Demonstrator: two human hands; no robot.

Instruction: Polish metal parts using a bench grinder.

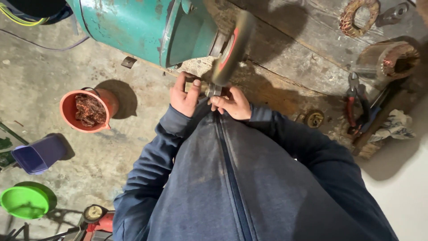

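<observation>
Together, the left hand (185,96) and right hand (232,103) keep a tight grip on a small metal piece (210,89), touching the grinding wheel (232,47) of the green bench grinder (147,27); pliers (356,100) lie on the wooden bench (290,53).

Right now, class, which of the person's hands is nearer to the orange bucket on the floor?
Left. The left hand is the one on the orange bucket's side, holding the small metal piece at the grinding wheel. The right hand is farther off.

Grinding wheel (232,47) blurred; small metal piece (211,90) mostly hidden by fingers (223,101); green motor (147,27) cut off at top.
</observation>
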